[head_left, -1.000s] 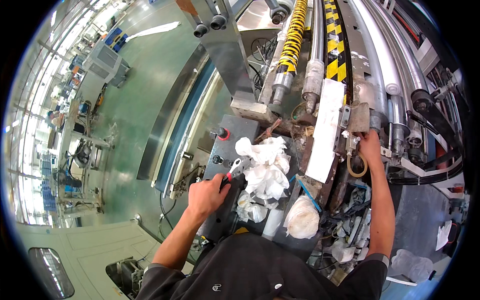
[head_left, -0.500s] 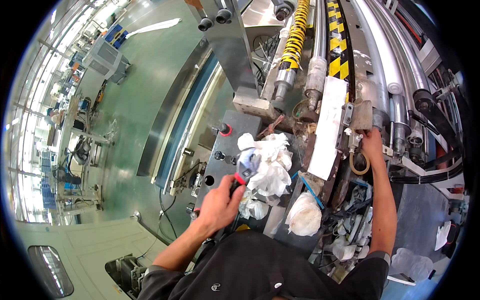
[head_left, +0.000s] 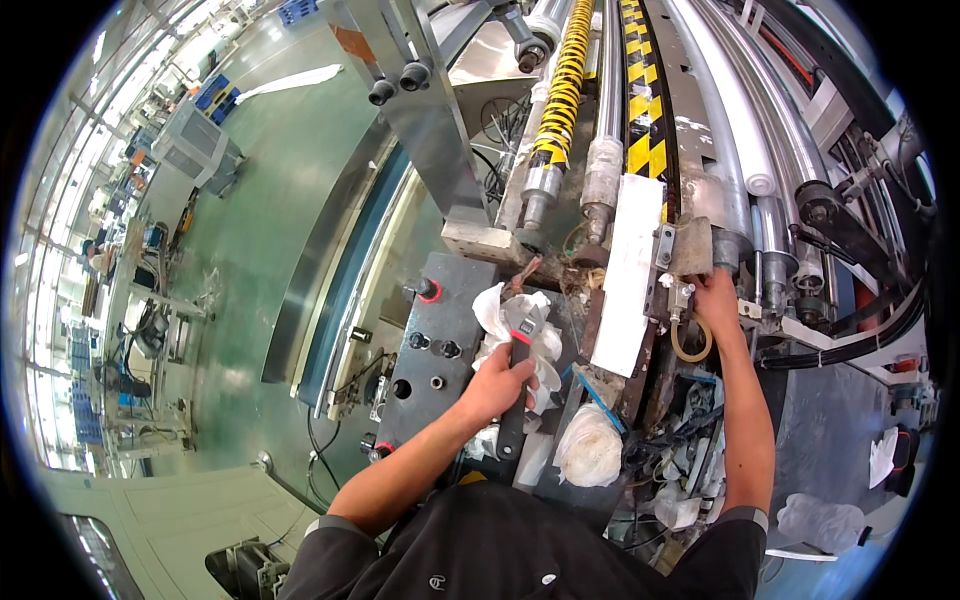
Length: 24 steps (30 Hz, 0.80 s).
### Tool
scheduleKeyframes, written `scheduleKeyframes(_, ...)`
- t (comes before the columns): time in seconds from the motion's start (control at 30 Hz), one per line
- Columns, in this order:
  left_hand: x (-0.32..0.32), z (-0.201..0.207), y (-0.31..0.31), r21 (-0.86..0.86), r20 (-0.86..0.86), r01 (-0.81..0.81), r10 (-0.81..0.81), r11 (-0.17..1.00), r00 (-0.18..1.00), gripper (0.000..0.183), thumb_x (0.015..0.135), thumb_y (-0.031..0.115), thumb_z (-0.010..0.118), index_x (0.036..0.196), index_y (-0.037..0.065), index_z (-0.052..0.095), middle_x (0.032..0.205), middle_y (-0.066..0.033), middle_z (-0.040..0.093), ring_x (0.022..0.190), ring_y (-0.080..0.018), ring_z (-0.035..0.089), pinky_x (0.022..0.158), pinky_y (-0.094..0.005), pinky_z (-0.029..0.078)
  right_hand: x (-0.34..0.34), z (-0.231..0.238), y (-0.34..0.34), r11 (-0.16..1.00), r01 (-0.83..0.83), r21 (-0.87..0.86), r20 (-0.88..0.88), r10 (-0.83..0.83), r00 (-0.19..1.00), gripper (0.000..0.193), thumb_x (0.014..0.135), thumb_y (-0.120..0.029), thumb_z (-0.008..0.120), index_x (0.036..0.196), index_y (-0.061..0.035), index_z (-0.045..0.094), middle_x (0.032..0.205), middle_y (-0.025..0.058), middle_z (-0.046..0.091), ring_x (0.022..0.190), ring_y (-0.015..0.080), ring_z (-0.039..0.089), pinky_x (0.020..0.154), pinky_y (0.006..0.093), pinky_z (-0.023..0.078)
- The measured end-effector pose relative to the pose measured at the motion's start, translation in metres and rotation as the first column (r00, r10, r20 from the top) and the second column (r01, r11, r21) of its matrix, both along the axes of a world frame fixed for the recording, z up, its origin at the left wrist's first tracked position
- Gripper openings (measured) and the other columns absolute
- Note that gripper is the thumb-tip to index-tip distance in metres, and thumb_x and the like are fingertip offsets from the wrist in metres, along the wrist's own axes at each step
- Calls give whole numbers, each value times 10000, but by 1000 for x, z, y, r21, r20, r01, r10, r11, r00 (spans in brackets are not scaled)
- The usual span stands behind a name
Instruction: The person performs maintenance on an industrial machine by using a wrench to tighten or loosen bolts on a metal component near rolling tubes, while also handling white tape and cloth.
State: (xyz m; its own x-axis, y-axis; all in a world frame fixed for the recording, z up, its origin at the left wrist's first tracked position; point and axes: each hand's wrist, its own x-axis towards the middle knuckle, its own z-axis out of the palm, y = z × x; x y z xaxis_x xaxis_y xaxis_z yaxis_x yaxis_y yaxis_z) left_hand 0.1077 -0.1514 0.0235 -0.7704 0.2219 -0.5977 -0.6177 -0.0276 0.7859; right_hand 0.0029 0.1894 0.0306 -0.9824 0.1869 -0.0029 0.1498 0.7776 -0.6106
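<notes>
My left hand [head_left: 496, 387] is closed round the black handle of an adjustable wrench [head_left: 528, 326], whose grey jaw end points away from me and has a red band below it. The wrench lies over a heap of crumpled white rags [head_left: 490, 308] on the dark metal block. Farther right, my right hand [head_left: 716, 300] reaches in at the machine, its fingers curled beside a metal bracket [head_left: 691, 247] at the end of a grey roller [head_left: 733, 240]. What those fingertips hold is hidden. A looped yellowish hose [head_left: 684, 352] hangs just left of that hand.
A white strip [head_left: 630, 280] lies along the machine's frame. Beyond it runs a roller wrapped in yellow and black tape [head_left: 563, 95]. Another wadded white rag [head_left: 588, 446] sits near me, by a blue-edged blade-like strip [head_left: 598, 398]. Black knobs [head_left: 425, 291] stand up from the block.
My left hand has brought the wrench down closer to the rags and turned it more upright in view. My right hand stays at the bracket. The view has shifted slightly.
</notes>
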Motion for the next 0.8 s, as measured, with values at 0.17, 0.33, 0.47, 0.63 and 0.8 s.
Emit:
scheduleKeyframes(0.17, 15, -22, 17, 6, -102, 64, -63, 998, 993, 343, 934, 76, 455, 1227, -27, 309, 874, -157, 632, 677, -229, 647, 630, -341, 535, -4, -16, 8, 999, -22, -41, -40, 21, 999, 224, 837, -178, 616, 947, 14, 652, 789, 226, 645, 774, 383, 631, 665, 414, 468)
scheduleKeyframes(0.33, 18, -33, 15, -364, -254, 110, -212, 925, 944, 458, 867, 170, 534, 1244, -38, 375, 853, -230, 652, 782, -337, 657, 708, -422, 501, -3, -13, 4, 998, -32, -58, -39, 30, 999, 231, 841, -199, 612, 960, -7, 658, 800, 228, 644, 790, 394, 626, 670, 423, 469)
scheduleKeyframes(0.47, 18, 4, 20, -678, -192, 216, -452, 703, 871, 572, 848, 271, 586, 1310, -22, 419, 812, -225, 653, 792, -380, 638, 722, -429, 486, -4, -20, 11, 1000, -1, -24, -28, 0, 1000, 257, 837, -252, 612, 969, -40, 671, 818, 227, 644, 818, 411, 616, 694, 457, 472)
scheduleKeyframes(0.63, 24, 9, 21, -791, -91, 275, -549, 546, 831, 608, 840, 299, 600, 1333, 0, 407, 928, -172, 689, 842, -379, 649, 749, -453, 507, -3, -9, 3, 1000, -21, -2, -7, 21, 1000, 256, 837, -239, 607, 955, -21, 670, 801, 236, 640, 805, 410, 616, 685, 448, 472)
scheduleKeyframes(0.8, 25, 39, 34, -884, -7, 329, -713, 332, 701, 513, 852, 363, 585, 1212, 8, 494, 779, -206, 664, 722, -372, 653, 648, -458, 515, 0, -12, 8, 1000, -11, -22, -3, 11, 1000, 248, 844, -225, 594, 957, -16, 665, 783, 229, 641, 767, 400, 618, 668, 434, 470)
